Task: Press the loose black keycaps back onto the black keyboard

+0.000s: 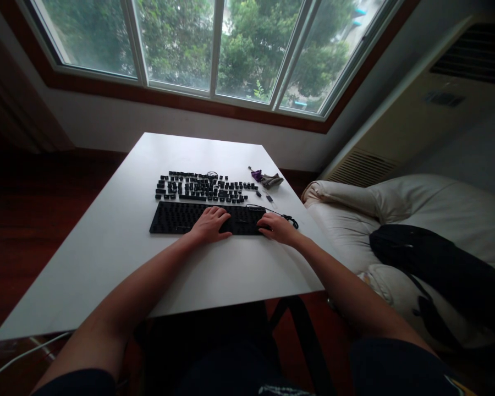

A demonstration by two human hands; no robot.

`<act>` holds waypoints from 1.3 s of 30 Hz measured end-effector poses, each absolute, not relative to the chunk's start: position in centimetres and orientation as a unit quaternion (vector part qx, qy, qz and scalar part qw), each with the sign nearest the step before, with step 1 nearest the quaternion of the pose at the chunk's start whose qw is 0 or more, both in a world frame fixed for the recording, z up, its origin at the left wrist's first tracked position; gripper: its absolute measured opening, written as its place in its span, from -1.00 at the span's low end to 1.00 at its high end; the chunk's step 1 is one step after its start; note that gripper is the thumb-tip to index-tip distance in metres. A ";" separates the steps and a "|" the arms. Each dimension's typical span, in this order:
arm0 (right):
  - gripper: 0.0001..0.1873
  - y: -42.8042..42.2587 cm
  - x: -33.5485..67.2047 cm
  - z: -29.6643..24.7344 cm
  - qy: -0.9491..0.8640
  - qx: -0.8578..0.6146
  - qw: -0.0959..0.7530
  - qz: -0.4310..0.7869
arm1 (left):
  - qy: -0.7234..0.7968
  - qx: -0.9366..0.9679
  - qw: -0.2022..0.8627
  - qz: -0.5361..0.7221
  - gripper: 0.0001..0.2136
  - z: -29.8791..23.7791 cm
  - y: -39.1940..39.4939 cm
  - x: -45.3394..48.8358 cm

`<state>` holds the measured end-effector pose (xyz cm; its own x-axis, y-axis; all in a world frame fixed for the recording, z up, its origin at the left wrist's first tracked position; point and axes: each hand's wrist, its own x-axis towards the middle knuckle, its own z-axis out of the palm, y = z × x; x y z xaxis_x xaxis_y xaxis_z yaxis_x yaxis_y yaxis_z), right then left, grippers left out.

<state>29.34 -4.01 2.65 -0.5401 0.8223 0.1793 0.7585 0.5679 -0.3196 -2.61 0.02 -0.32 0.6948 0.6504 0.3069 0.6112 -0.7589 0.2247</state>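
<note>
A black keyboard (171,217) without most of its keycaps lies flat on the white table, in front of me. My left hand (209,224) rests across its middle, palm down, fingers stretched out and thumb apart near the front edge. At the keyboard's right end, my right hand (277,227) has its fingers bent over the edge and the thumb low at the front; it appears to grip that end. Loose black keycaps (198,190) are spread in rows just beyond the keyboard. A black cable (291,221) curls out behind my right hand.
Toward the far right of the white table (181,275) lie a purple and grey cloth bundle (268,179) and a small dark piece (269,198). A pale sofa (342,214) with a black bag (429,258) stands to the right. Behind the table is a window (247,55).
</note>
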 end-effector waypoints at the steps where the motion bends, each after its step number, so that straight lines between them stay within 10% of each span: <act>1: -0.85 -4.0 29.3 2.7 -0.872 -0.452 0.154 0.106 | 0.344 0.919 0.052 0.186 -0.45 -0.3 0.0 -2.6; 18: -0.86 -4.4 28.5 3.5 -0.885 -0.457 0.076 0.053 | 0.342 0.919 0.045 0.193 -0.44 -0.5 0.0 -2.5; 31: -0.64 -5.0 25.4 4.1 -0.611 -0.449 0.483 0.437 | 0.339 0.920 0.042 0.191 -0.44 -0.6 0.2 -2.6; 39: -0.65 -4.9 23.0 0.9 -0.589 -0.466 0.424 0.505 | 0.340 0.920 0.040 0.192 -0.44 -0.6 0.2 -2.6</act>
<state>23.02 -4.94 0.94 -0.2051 0.9783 0.0289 0.1203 0.0545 -0.9912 -2.64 0.18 -0.55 0.6952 0.6411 0.3251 0.6102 -0.7654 0.2046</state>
